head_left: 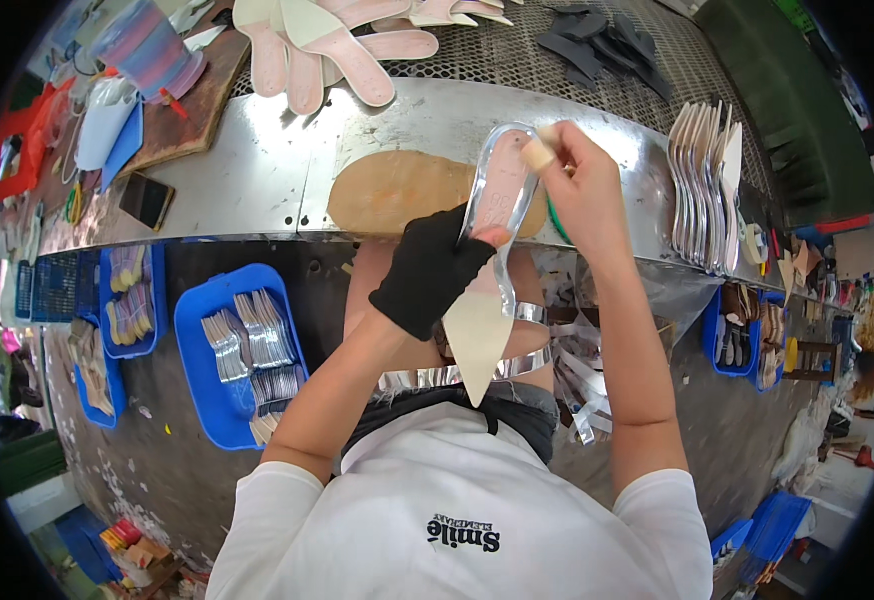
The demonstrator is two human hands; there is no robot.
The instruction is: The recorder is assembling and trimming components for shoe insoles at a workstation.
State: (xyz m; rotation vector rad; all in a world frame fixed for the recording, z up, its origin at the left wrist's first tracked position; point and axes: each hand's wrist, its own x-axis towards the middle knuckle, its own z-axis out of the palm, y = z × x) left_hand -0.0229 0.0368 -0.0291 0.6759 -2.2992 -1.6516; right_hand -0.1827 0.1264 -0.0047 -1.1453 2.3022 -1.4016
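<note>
Insole point(487, 300), likely light and springy, suits waist holding: left hand point(432, 275) clasps it nearside of the tan pad point(397, 190), right hand point(587, 175) curled, hold unclear.

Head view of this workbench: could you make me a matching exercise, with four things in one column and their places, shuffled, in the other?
Things
1. Pink-and-cream, sole-shaped piece with silver edging
2. Dark rectangular phone
3. Heap of flat black pieces
4. Flat brown oval pad

Places
A. On the metal mesh, upper right
B. On the silver metal bench top, partly hidden behind the sole-shaped piece
C. In the left hand, which wears a black glove
D. At the left, beside the brown wooden board

Pairs: 1-C, 2-D, 3-A, 4-B
</note>
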